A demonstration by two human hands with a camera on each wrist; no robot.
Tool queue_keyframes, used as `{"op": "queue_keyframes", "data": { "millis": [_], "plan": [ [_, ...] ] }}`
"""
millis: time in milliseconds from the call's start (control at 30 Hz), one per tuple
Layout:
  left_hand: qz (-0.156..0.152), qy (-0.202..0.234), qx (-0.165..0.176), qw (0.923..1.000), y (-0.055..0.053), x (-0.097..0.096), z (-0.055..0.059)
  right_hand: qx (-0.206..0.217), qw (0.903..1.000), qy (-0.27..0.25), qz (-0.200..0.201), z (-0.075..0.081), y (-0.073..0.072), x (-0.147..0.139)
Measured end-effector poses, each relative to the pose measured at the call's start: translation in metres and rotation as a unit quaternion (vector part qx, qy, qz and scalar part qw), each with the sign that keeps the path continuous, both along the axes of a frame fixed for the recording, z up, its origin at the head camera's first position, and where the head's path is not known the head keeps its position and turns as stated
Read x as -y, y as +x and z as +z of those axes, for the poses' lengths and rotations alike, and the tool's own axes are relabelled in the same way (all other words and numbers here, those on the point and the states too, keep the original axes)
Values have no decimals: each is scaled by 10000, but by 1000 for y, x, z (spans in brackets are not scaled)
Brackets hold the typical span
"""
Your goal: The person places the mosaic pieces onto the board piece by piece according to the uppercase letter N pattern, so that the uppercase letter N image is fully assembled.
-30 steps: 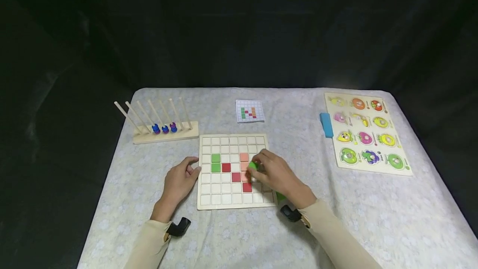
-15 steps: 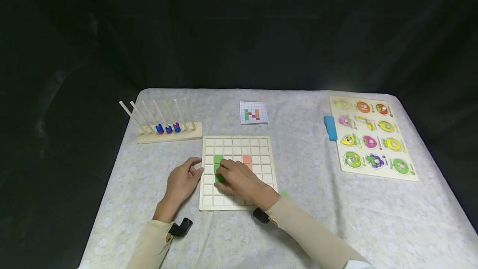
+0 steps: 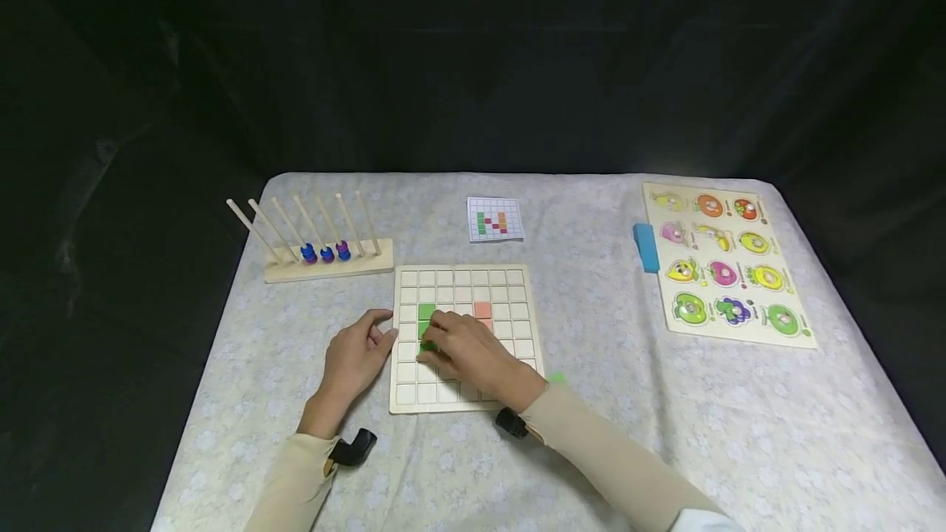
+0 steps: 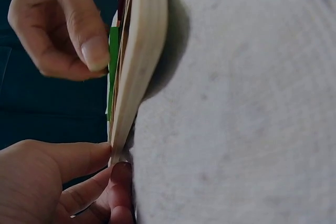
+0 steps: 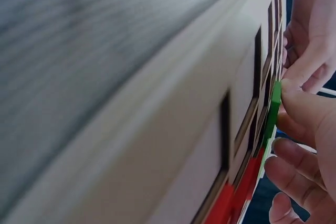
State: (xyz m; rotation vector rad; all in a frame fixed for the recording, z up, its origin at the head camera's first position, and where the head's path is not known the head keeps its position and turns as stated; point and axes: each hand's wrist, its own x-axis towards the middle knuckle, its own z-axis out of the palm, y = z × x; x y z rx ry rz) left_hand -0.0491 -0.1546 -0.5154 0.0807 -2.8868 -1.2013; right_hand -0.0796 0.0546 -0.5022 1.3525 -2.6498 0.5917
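Observation:
My right hand (image 3: 473, 351) pinches a green square tile (image 5: 274, 107) at the left part of the wooden grid board (image 3: 447, 278); the hand hides much of this tile in the head view. Another green tile (image 3: 426, 312) lies in the grid just above the fingers. My left hand (image 3: 356, 358) holds the board's left edge between thumb and fingers. A coral tile (image 3: 483, 309) shows to the right of my right hand. Red tiles (image 5: 245, 179) appear in the right wrist view, while the right hand covers them in the head view.
A pattern card (image 3: 494, 220) lies behind the board. The peg stand (image 3: 328, 271) with blue and purple beads is at back left. On the right are a blue block (image 3: 646, 248) and a fruit puzzle board (image 3: 727, 335). Something green (image 3: 557, 378) peeks out beside the right sleeve.
My right hand has carried the green tile leftward from the coral column to the green column, where it has stayed over the last half second. My left hand keeps its place at the board's edge.

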Motion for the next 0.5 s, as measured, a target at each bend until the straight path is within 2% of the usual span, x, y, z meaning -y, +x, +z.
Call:
{"op": "queue_keyframes", "data": {
  "millis": [167,367,500],
  "plan": [
    [-43,7,108,9999,1,0,-2,139,9998,98,42,0,1,1],
    [14,-11,60,10000,0,0,-2,710,9971,14,-274,6,3,-7],
    [5,-26,41,10000,0,0,-1,862,9960,17,-237,8,3,-8]
  ]
}}
